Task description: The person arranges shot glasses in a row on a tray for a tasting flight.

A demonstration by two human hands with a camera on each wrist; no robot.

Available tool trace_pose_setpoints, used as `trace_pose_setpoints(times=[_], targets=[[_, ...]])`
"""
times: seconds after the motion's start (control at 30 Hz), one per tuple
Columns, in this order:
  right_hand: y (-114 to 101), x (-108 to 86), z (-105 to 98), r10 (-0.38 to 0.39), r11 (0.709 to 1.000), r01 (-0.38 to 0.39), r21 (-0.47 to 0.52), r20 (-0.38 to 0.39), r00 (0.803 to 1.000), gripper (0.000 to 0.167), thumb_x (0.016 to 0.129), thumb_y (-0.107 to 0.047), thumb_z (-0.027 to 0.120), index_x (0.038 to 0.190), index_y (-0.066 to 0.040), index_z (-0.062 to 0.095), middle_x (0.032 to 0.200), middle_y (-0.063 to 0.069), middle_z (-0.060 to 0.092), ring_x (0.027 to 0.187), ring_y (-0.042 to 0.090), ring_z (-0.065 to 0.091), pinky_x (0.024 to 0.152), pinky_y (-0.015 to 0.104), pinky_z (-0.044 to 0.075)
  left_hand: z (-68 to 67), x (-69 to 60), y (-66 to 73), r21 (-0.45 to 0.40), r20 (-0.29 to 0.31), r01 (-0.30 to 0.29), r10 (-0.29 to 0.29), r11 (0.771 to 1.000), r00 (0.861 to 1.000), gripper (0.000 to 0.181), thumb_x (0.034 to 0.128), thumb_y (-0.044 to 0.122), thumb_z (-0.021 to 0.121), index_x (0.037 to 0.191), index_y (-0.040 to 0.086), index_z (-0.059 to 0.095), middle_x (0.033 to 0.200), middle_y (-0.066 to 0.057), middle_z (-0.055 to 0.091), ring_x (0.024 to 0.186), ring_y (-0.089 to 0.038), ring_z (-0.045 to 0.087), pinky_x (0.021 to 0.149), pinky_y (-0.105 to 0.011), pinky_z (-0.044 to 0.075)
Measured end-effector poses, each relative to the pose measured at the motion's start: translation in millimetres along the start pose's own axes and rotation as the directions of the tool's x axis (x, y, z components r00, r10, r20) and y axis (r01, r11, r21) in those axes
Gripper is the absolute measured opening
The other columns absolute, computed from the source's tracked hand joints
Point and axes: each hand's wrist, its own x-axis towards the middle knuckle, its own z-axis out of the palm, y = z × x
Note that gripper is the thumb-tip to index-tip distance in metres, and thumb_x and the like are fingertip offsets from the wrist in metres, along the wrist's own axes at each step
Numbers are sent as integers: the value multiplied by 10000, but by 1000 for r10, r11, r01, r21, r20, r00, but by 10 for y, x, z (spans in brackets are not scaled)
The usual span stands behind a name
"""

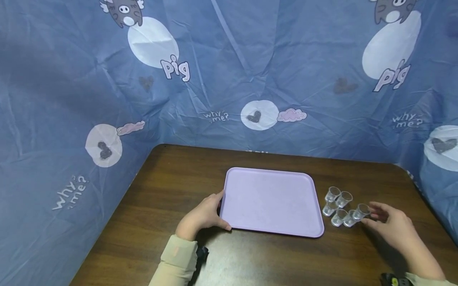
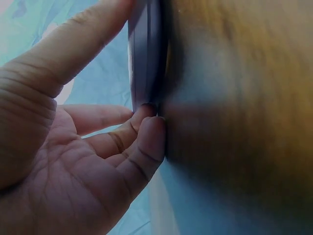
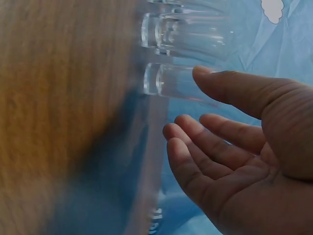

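Observation:
A pale purple rectangular tray (image 1: pixel 272 202) lies flat on the table. My left hand (image 1: pixel 204 214) is spread around its near left corner, thumb at the near edge and fingers along the left edge. Seen from the left wrist, the fingertips (image 2: pixel 152 134) touch the tray's rim (image 2: pixel 144 58). Several small clear shot glasses (image 1: pixel 339 217) stand upright in a cluster right of the tray. Beside the rightmost shot glass (image 1: pixel 363 210) is my right hand (image 1: pixel 391 224), fingers apart and loosely bent. In the right wrist view the thumb is close to that glass (image 3: pixel 168 81); contact is unclear.
The brown wooden table (image 1: pixel 171 178) has its far edge against a blue printed cloth (image 1: pixel 222 79), which hangs at the back and both sides. The shot glasses stand close together, some seeming to touch.

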Motion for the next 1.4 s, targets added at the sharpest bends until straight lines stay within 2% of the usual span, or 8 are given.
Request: trace_pose_setpoints(times=[0.07, 0.13, 0.3, 0.57, 0.73, 0.87, 1.07, 1.4], targets=[[14, 3, 19, 16, 1000, -16, 24, 13, 1000, 584, 837, -214, 854, 1236, 134, 606, 1053, 262, 704, 850, 283, 697, 700, 224, 452, 5, -5, -4, 1, 2, 11, -11, 1000, 1000, 1228, 585, 257, 1015, 1546, -64, 322, 1220, -238, 578, 1144, -353, 534, 1007, -503, 424], [33, 5, 39, 31, 999, -31, 34, 21, 999, 586, 842, -231, 853, 1230, 136, 613, 1054, 251, 709, 832, 235, 699, 667, 156, 409, 7, -11, -5, 0, 5, 20, -20, 1000, 1000, 1224, 588, 260, 1014, 1545, -65, 325, 1258, -255, 569, 1181, -368, 524, 1022, -506, 414], [84, 19, 85, 55, 998, -55, 36, 16, 998, 543, 841, -224, 856, 1188, 132, 638, 1008, 225, 721, 806, 220, 705, 649, 199, 465, 18, -16, -20, 2, 9, 24, -24, 1000, 1000, 1216, 595, 271, 1011, 1541, -71, 328, 1296, -276, 556, 1210, -375, 516, 1035, -499, 408], [141, 18, 183, 31, 994, -29, 108, -22, 999, 437, 839, -144, 854, 1133, 127, 677, 951, 213, 725, 724, -39, 609, 606, 124, 469, 22, -17, -27, 15, 3, 28, -28, 999, 1000, 1217, 591, 281, 1012, 1546, -54, 336, 1114, -167, 599, 1079, -308, 542, 984, -486, 437], [147, 25, 183, 47, 992, -45, 119, -13, 999, 443, 852, -175, 849, 1132, 125, 680, 949, 202, 724, 727, -24, 611, 606, 140, 481, 17, -15, -18, 8, 1, 16, -16, 1000, 1000, 1211, 588, 271, 1012, 1541, -61, 341, 1064, -149, 595, 1032, -298, 544, 959, -487, 446], [144, 31, 182, 54, 988, -53, 142, -6, 999, 447, 852, -143, 845, 1148, 140, 665, 974, 231, 714, 734, -15, 622, 606, 158, 507, 14, -13, -13, 4, 4, 25, -25, 1000, 1000, 1208, 593, 278, 1011, 1540, -61, 343, 1127, -179, 601, 1082, -312, 541, 979, -487, 439], [141, 30, 197, 28, 983, -23, 181, -27, 999, 432, 854, -107, 838, 1164, 139, 664, 1028, 267, 705, 750, -37, 631, 623, 136, 505, 6, -5, -14, -1, 2, 21, -21, 1000, 1000, 1206, 597, 276, 1009, 1539, -69, 339, 1131, -189, 603, 1065, -307, 547, 970, -486, 447], [116, 35, 178, 5, 984, 6, 175, -65, 998, 374, 851, -103, 837, 1112, 122, 692, 1007, 249, 714, 746, -68, 610, 624, 105, 474, -4, -5, -9, -5, 1, 30, -30, 1000, 1000, 1198, 608, 272, 1005, 1543, -62, 335, 1169, -202, 604, 1096, -311, 546, 989, -482, 439]])
